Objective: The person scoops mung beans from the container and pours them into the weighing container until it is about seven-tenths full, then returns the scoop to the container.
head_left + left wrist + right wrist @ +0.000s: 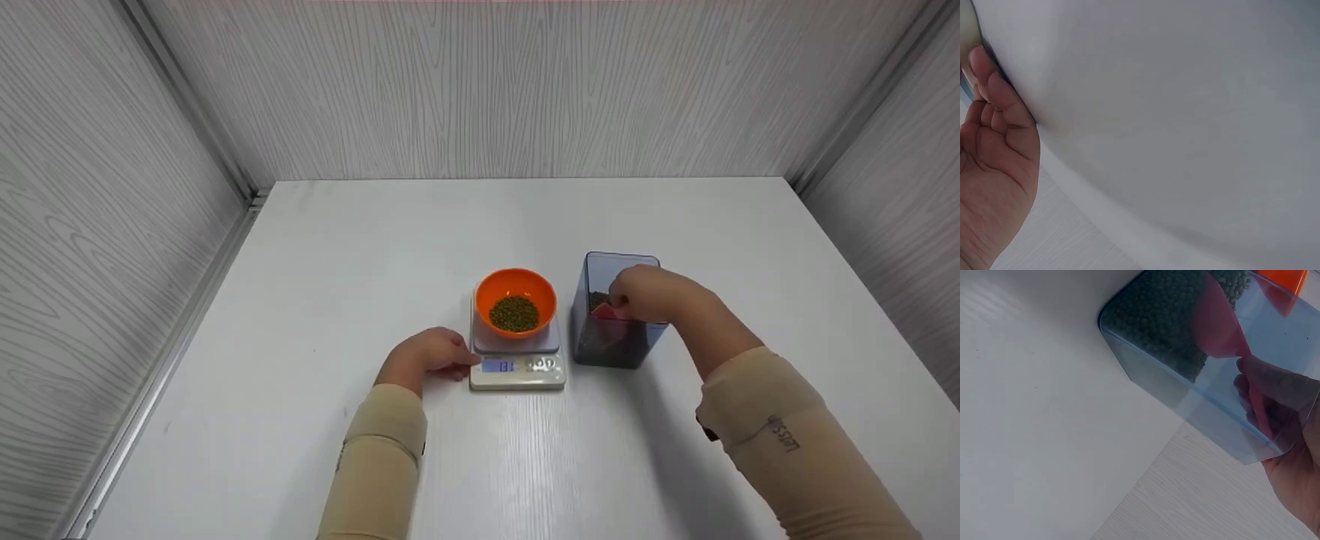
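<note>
In the head view a white kitchen scale (pixel 517 381) with a lit display (pixel 497 366) bears an orange bowl (pixel 516 280). Small green beans (pixel 514 313) lie in the bottom of that bowl. Beside the scale's left edge is my left hand (pixel 429 352), its fingertips touching the edge near the display. My right hand (pixel 651 292) reaches down into a tall, bluish see-through container (pixel 619 345) to the right of the scale. Through its wall, the right wrist view shows that hand gripping the handle of a pink scoop (pixel 1220 323), whose head is at the beans (pixel 1157 318) inside.
Everything stands on a white table (pixel 360 262). Pale wood-grain panels (pixel 480 90) enclose it at the back and both sides. The container stands close to the right side of the scale, with a narrow gap between them.
</note>
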Motion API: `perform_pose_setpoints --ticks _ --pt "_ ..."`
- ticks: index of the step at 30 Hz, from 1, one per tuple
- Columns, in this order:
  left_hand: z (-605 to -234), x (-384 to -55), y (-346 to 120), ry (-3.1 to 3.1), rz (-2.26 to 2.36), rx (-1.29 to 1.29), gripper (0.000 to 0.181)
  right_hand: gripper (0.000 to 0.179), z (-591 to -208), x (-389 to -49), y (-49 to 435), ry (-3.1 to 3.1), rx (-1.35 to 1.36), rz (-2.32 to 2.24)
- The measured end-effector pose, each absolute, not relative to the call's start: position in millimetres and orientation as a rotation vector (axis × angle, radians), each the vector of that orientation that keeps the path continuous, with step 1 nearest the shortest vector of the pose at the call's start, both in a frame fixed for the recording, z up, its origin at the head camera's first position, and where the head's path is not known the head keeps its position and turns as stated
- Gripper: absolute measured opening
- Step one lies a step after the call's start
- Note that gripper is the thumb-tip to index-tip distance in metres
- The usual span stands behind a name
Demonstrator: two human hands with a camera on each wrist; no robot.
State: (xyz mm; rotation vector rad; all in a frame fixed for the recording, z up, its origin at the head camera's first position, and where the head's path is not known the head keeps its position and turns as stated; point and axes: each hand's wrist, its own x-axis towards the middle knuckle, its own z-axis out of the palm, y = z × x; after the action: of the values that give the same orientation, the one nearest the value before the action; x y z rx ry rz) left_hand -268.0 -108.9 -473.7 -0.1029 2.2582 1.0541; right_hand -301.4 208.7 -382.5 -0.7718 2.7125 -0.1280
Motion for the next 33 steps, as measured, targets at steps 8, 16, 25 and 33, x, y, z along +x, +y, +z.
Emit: perform_pose_setpoints --ticks 8,16,25,33 --pt "-473.2 -268.5 -107.7 2.247 1.063 -0.113 0.018 0.010 -381.7 -301.0 209.8 2.697 -0.751 -0.111" --pt "-475.3 -269.2 -108.6 2.240 1.085 -0.138 0.019 0.009 -378.8 -298.8 215.2 2.701 -0.773 -0.131" --pt "-474.8 -269.7 -109.9 2.251 1.062 -0.129 0.021 0.005 -371.4 -296.4 228.3 2.793 -0.955 -0.263" --pt "-473.6 -268.6 -109.3 2.241 1.078 -0.153 0.024 0.005 -366.9 -290.9 240.9 2.823 -0.937 -0.391"
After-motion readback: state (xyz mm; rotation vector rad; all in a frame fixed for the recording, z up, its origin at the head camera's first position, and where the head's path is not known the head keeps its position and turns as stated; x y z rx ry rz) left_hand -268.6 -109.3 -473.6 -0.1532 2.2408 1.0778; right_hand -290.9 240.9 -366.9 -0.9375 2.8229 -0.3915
